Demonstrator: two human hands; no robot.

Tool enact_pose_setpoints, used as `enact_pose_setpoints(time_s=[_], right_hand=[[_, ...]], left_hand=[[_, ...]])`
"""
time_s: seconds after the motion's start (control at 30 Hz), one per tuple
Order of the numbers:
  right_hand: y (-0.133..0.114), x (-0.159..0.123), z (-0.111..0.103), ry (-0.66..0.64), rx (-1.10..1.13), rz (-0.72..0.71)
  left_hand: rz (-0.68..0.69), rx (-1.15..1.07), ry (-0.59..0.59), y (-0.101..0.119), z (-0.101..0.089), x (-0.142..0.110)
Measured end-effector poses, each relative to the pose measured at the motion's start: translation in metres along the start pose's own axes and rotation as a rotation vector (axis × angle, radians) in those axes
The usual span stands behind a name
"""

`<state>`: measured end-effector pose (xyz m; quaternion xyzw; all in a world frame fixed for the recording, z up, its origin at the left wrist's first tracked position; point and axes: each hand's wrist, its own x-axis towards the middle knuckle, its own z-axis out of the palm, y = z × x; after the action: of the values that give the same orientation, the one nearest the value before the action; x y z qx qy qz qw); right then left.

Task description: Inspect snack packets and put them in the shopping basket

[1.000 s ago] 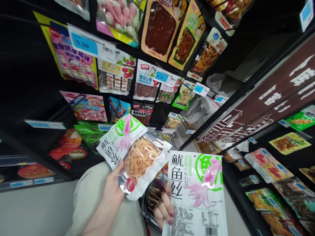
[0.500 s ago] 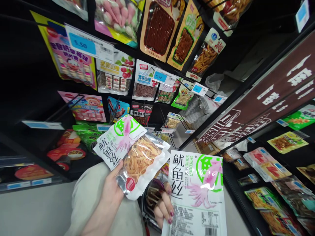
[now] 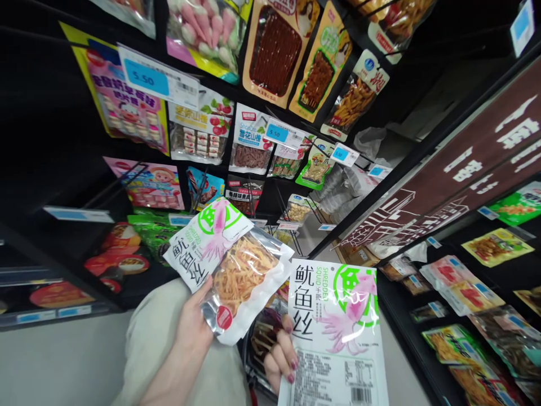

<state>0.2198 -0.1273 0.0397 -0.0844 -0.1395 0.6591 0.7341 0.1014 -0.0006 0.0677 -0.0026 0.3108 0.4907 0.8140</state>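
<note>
My left hand [image 3: 195,324] grips a pack of shredded squid [image 3: 245,270], thumb on its front and the other fingers hidden underneath. This pack lies tilted, its clear window showing yellowish shreds. On the right, my right hand [image 3: 279,358] holds a second shredded squid pack [image 3: 333,332] upright by its left edge, with dark-painted fingertips curled onto it. That pack's printed panel, with small text, a table and a barcode, faces me. The two packs are side by side, their edges very close.
Ahead is a black rack of hanging snack bags [image 3: 249,138] with price tags [image 3: 146,76]. A brown sign panel [image 3: 465,163] slants along the right, beside another shelf of packets [image 3: 496,248]. A light-clothed knee [image 3: 156,338] and a dark container [image 3: 262,338] are below the packs.
The right pack has turned slightly and its upper right corner has shifted a little left. The left pack stays nearly where it was. Both hands keep their hold.
</note>
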Motion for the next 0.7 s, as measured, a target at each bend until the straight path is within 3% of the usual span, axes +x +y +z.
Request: enact_pose_setpoints(time_s=[0.2,0.4,0.7], right_hand=[[0.0025,0.0039,-0.007,0.008,0.09,-0.134],[0.0002,0.0053,-0.0084,0.193,0.059,-0.19],[-0.0036,0.0095,-0.0083,0.182,-0.023,-0.225]], left_hand=[[-0.015,-0.031,-0.065,0.0002,-0.0022,0.0014],[0.002,-0.038,-0.05,0.001,-0.0018,0.0004],[-0.002,-0.016,-0.049,0.0014,0.0,-0.0015]])
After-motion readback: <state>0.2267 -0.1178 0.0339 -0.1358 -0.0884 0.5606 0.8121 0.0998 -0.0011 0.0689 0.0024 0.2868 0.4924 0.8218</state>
